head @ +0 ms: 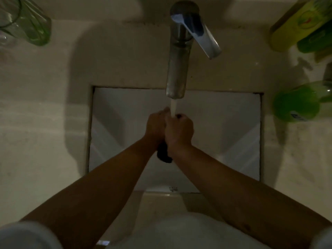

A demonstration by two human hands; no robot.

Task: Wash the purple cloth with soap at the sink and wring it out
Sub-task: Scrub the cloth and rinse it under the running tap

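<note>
You hold the cloth (164,155) bunched between both fists right under the tap (177,69), over the sink (115,123). Your left hand (155,127) and right hand (179,131) are pressed together, fingers clenched around it, and only a dark tail hangs below your wrists. The water (173,108) lands on your knuckles, so it may spray off onto the surface beside the tap. With the cloth packed this tight, soap could stay trapped inside. Twist hard with wet fingers and the tail may slip out. The green bottles (298,101) stand well right of the tap.
</note>
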